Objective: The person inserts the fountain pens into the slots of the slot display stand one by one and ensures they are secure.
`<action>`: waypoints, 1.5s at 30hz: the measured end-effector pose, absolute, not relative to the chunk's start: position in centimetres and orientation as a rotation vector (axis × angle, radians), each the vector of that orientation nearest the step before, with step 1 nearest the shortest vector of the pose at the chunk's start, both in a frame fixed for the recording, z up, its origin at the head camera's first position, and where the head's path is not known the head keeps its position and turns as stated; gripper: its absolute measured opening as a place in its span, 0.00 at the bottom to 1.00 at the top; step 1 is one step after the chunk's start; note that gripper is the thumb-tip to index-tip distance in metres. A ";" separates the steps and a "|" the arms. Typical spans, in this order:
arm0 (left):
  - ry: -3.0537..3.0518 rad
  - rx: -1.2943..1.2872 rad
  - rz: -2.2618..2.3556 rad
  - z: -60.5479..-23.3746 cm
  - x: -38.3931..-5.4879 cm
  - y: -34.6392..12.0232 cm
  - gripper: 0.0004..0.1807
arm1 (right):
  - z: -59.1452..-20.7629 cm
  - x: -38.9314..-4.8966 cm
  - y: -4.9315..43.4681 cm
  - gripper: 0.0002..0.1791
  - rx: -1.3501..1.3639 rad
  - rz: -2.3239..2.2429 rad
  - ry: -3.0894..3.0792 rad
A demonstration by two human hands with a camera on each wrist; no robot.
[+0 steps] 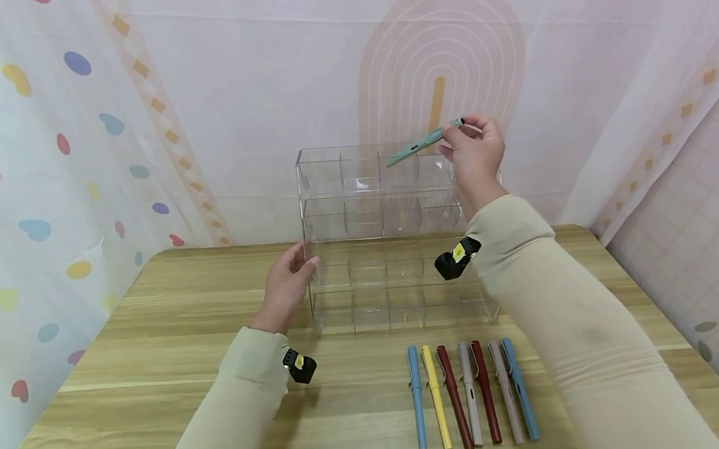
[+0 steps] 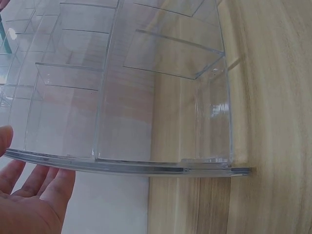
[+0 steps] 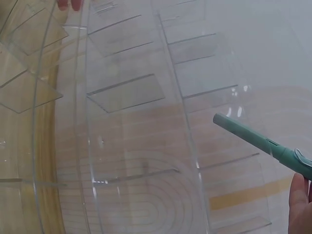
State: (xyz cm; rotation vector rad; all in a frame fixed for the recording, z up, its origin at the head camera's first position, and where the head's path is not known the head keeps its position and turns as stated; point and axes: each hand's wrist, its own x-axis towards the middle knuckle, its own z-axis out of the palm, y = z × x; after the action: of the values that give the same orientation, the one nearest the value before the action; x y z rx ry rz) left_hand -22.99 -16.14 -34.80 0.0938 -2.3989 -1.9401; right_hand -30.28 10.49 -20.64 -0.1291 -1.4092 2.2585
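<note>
A clear acrylic rack with tiered compartments stands on the table. At its left side, my left hand grips the side panel, the thumb in front and the fingers behind; the left wrist view shows the panel's edge between thumb and fingers. Up at the rack's top right, my right hand pinches a mint green pen near its clip end. The pen slants down to the left, its free end in front of the top tier's compartments.
Several capped pens lie side by side on the wooden table before the rack: blue, yellow, dark red, greyish and another blue one. A patterned curtain hangs behind the rack.
</note>
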 end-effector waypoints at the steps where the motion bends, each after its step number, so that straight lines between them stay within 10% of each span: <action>1: -2.401 0.095 -1.939 -34.8 -23.0 -16.1 0.29 | -20.7 -30.3 10.4 0.13 -0.129 2.251 -1.425; 45: -2.406 0.098 -1.931 -34.8 -23.1 -16.0 0.29 | -22.3 -30.4 10.1 0.13 -0.078 2.073 -1.637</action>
State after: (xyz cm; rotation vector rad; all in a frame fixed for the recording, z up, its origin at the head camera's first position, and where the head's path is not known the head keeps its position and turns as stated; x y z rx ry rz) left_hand -23.05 -15.98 -34.81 0.0983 -2.4059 -1.9314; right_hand -30.38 10.13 -22.26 -0.0777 -1.6367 2.0728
